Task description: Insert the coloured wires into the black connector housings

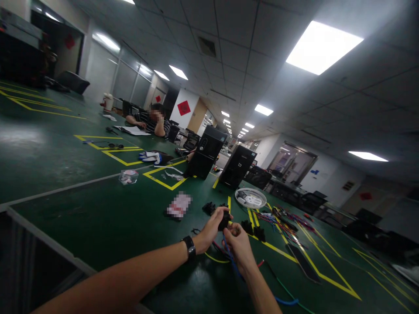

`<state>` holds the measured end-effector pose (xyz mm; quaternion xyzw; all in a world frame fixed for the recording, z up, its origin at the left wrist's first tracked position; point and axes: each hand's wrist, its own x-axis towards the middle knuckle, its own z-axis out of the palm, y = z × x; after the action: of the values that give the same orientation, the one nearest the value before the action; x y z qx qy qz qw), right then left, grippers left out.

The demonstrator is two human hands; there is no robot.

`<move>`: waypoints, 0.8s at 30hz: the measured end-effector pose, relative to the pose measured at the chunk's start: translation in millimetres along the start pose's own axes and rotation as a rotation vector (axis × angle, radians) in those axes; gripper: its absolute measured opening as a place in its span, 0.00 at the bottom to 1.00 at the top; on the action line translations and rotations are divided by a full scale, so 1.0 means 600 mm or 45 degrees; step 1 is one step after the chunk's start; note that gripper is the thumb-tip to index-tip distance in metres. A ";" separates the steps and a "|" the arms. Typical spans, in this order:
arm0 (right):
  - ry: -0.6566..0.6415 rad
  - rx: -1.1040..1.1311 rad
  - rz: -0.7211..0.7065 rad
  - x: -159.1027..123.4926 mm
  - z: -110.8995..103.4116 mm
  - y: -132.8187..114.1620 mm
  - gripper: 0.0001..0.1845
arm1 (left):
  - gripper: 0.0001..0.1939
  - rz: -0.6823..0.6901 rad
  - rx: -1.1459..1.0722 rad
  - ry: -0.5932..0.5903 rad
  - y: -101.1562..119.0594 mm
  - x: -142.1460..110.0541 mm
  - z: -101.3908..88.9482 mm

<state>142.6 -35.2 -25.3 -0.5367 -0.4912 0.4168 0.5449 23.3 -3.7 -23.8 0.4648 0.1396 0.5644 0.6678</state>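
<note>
My left hand [211,226], with a dark band on its wrist, grips a small black block-like part [224,221]. Close against it, my right hand [238,242] pinches a blue wire [229,253] at the part's lower side. Whether the wire's end sits inside the part is hidden by my fingers. Red and yellow wires hang below the hands; a yellow wire [216,261] curves over the green table [131,235]. More black parts lie to the left [208,208] of the held one, and others like it, black blocks [253,230], lie to the right.
Beyond my hands stand two black computer towers [207,152] and a white round basket [250,198]. Bundles of coloured wires [288,220] and a dark flat strip [303,263] lie right. A phone-like object [178,206] lies left. Across the table sits a person [153,124] with papers.
</note>
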 end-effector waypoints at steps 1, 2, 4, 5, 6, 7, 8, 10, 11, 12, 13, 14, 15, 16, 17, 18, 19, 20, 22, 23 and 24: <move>-0.004 0.012 0.033 -0.003 0.002 0.000 0.28 | 0.22 0.020 0.048 -0.006 0.004 -0.002 0.001; -0.010 0.027 0.057 -0.005 0.004 0.000 0.29 | 0.22 0.031 0.092 -0.010 0.006 -0.004 0.002; -0.026 0.067 0.078 -0.008 0.008 0.000 0.30 | 0.22 0.031 0.139 0.010 0.006 -0.006 0.005; -0.030 0.087 0.080 -0.008 0.010 0.000 0.31 | 0.22 0.025 0.136 0.037 0.003 -0.006 0.005; -0.028 0.102 0.077 -0.007 0.010 0.001 0.31 | 0.23 0.013 0.124 0.069 -0.001 -0.005 0.006; -0.026 0.103 0.071 -0.005 0.011 0.002 0.31 | 0.23 0.006 0.118 0.099 -0.005 -0.004 0.005; -0.023 0.086 0.063 -0.003 0.011 0.004 0.31 | 0.24 0.005 0.130 0.123 -0.008 -0.002 0.005; -0.042 -0.020 0.035 0.001 0.011 0.005 0.29 | 0.24 0.028 0.230 0.150 -0.009 0.003 0.002; -0.074 -0.102 0.018 0.001 0.011 0.005 0.27 | 0.24 0.053 0.318 0.151 -0.006 0.006 0.000; -0.117 -0.193 -0.001 -0.001 0.012 0.004 0.24 | 0.23 0.091 0.424 0.144 -0.001 0.010 -0.002; -0.161 -0.291 -0.031 -0.004 0.013 0.001 0.20 | 0.23 0.142 0.536 0.129 0.007 0.013 -0.006; -0.204 -0.398 -0.088 -0.008 0.014 -0.003 0.17 | 0.22 0.202 0.646 0.113 0.016 0.015 -0.010; -0.245 -0.515 -0.173 -0.014 0.016 -0.007 0.15 | 0.21 0.263 0.743 0.101 0.025 0.017 -0.015; -0.280 -0.637 -0.281 -0.020 0.017 -0.013 0.14 | 0.20 0.311 0.817 0.098 0.033 0.019 -0.021; -0.305 -0.757 -0.397 -0.026 0.019 -0.019 0.14 | 0.20 0.341 0.863 0.104 0.041 0.020 -0.026; -0.325 -0.868 -0.503 -0.031 0.019 -0.026 0.14 | 0.20 0.354 0.891 0.114 0.046 0.020 -0.032; -0.342 -0.965 -0.580 -0.035 0.019 -0.033 0.15 | 0.21 0.360 0.913 0.123 0.050 0.019 -0.037; -0.358 -1.049 -0.622 -0.038 0.017 -0.040 0.16 | 0.21 0.365 0.937 0.124 0.051 0.018 -0.040; -0.382 -1.194 -0.642 -0.039 0.009 -0.055 0.17 | 0.21 0.396 0.988 0.112 0.047 0.014 -0.041; -0.387 -1.258 -0.650 -0.039 0.003 -0.063 0.17 | 0.21 0.415 0.998 0.113 0.043 0.014 -0.038; -0.384 -1.310 -0.660 -0.038 -0.002 -0.071 0.17 | 0.21 0.429 0.983 0.121 0.039 0.015 -0.035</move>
<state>136.9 -61.2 15.1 -0.5291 -0.8171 0.0504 0.2231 -3.2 12.3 -13.4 0.6706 0.2933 0.5928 0.3359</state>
